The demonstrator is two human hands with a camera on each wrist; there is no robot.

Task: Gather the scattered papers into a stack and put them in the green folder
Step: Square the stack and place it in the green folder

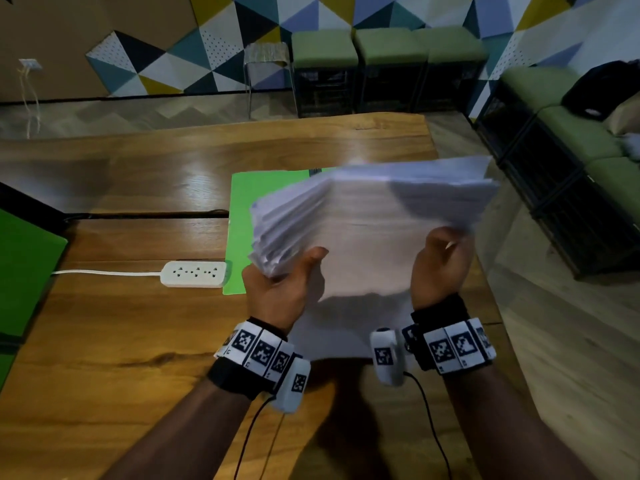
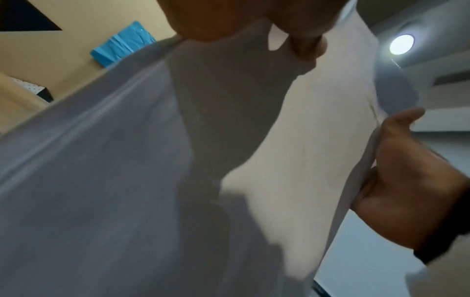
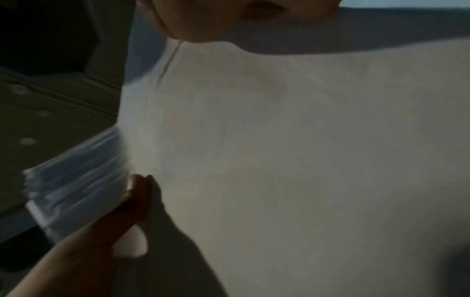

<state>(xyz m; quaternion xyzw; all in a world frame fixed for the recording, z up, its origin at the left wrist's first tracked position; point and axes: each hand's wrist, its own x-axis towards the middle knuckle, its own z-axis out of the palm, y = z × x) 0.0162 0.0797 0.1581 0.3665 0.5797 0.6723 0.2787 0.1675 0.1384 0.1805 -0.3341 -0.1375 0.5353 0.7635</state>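
A thick stack of white papers (image 1: pixel 367 223) is held up above the wooden table (image 1: pixel 138 341), tilted with its face toward me and its sheets fanned at the left edge. My left hand (image 1: pixel 287 275) grips the stack's lower left corner, thumb on the face. My right hand (image 1: pixel 440 261) grips its right edge. The green folder (image 1: pixel 249 209) lies flat on the table behind and under the stack, mostly hidden by it. In the left wrist view the paper stack (image 2: pixel 305 130) fills the frame with my right hand (image 2: pixel 406 180) on its edge. In the right wrist view my left hand (image 3: pixel 122 211) holds the fanned paper stack (image 3: pixel 279 140).
A white power strip (image 1: pixel 194 273) with its cord lies left of the folder. Another green sheet (image 1: pixel 24 271) sits at the table's left edge. Green stools (image 1: pixel 388 64) and a green bench (image 1: pixel 571 133) stand beyond the table's far and right edges.
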